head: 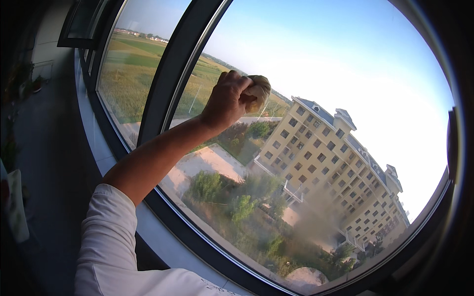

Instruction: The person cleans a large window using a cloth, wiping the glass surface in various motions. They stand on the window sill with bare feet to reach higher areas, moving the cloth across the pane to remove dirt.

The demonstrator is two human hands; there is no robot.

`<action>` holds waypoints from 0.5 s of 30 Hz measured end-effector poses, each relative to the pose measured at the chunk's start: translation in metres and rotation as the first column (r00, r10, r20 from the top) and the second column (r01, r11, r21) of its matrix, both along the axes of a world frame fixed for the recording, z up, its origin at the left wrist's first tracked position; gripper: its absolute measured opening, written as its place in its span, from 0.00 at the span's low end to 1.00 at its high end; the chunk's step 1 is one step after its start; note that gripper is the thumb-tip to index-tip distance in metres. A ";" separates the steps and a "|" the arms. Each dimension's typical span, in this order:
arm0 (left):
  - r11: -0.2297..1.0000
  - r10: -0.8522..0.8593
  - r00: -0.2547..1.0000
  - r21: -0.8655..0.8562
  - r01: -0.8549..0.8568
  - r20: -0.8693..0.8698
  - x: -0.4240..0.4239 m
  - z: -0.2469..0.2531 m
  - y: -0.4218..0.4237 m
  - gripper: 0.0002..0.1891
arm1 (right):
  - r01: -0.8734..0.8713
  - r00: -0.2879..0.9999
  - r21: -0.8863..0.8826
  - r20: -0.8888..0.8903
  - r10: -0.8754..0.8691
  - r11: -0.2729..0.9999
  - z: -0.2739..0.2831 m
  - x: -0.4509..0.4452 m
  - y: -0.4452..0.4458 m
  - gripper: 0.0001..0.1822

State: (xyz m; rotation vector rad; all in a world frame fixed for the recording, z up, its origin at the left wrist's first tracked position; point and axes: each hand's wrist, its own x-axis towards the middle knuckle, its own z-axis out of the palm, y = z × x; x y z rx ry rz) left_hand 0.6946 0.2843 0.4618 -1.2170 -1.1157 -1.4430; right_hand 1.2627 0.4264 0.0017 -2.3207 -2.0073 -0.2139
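Observation:
My left hand point(231, 96) is raised in front of a large window pane point(318, 63), fingers closed around a crumpled pale cloth point(260, 92). The cloth bulges out on the right side of the fist. It appears to be against the glass, though the contact itself is hidden. My left arm reaches up from the lower left in a white sleeve point(109, 229) that ends near the elbow. A cloudy, smeared patch point(318, 218) shows on the lower part of the pane. My right hand is out of view.
A dark window mullion point(170, 63) divides this pane from a narrower one on the left. Below the frame runs a pale tiled sill point(185, 244). An opened window sash point(82, 22) juts inward at the upper left. Beyond the glass stands a multi-storey building point(326, 155).

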 end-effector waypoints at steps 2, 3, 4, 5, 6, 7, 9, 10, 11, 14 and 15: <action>0.994 0.078 0.997 0.080 -0.080 0.030 -0.024 0.038 0.010 0.18 | 0.024 1.000 0.016 0.002 -0.024 1.000 -0.001 0.001 -0.011 0.16; 0.995 0.085 0.992 0.036 -0.088 0.089 -0.038 0.060 0.016 0.18 | 0.047 0.999 0.024 0.005 -0.047 0.999 -0.001 0.003 -0.019 0.16; 0.986 0.138 0.982 0.070 -0.148 0.130 -0.050 0.084 0.015 0.18 | 0.061 0.998 0.039 0.004 -0.061 0.997 0.000 0.004 -0.024 0.16; 0.975 0.173 0.979 0.125 -0.185 0.104 -0.071 0.106 0.021 0.19 | 0.087 0.996 0.057 0.003 -0.088 0.995 -0.001 0.008 -0.033 0.17; 0.990 0.123 0.981 0.050 -0.132 0.151 -0.087 0.126 0.029 0.18 | 0.124 0.992 0.072 0.011 -0.125 0.990 -0.004 0.015 -0.046 0.17; 0.722 -0.692 0.712 0.082 0.687 0.120 -0.136 0.168 0.036 0.08 | 0.139 0.990 0.093 0.007 -0.140 0.986 -0.008 0.018 -0.053 0.17; -0.035 -0.997 -0.051 0.251 0.967 0.059 -0.197 0.224 0.041 0.18 | 0.159 0.987 0.121 0.003 -0.161 0.980 -0.021 0.020 -0.062 0.18; -0.031 -0.999 -0.027 0.321 0.946 -0.018 -0.214 0.244 0.035 0.19 | 0.161 0.987 0.140 0.006 -0.163 0.977 -0.028 0.023 -0.065 0.18; 0.240 -0.964 0.259 0.220 0.946 -0.060 -0.241 0.263 0.033 0.21 | 0.159 0.987 0.161 0.013 -0.163 0.974 -0.035 0.026 -0.069 0.18; 0.122 -0.990 0.131 0.135 0.983 -0.059 -0.269 0.283 0.034 0.24 | 0.175 0.984 0.269 -0.035 -0.172 0.947 -0.027 0.014 -0.080 0.15; 0.185 -0.978 0.192 0.090 0.979 -0.084 -0.266 0.280 0.033 0.21 | 0.179 0.984 0.324 -0.071 -0.165 0.929 -0.009 0.002 -0.085 0.11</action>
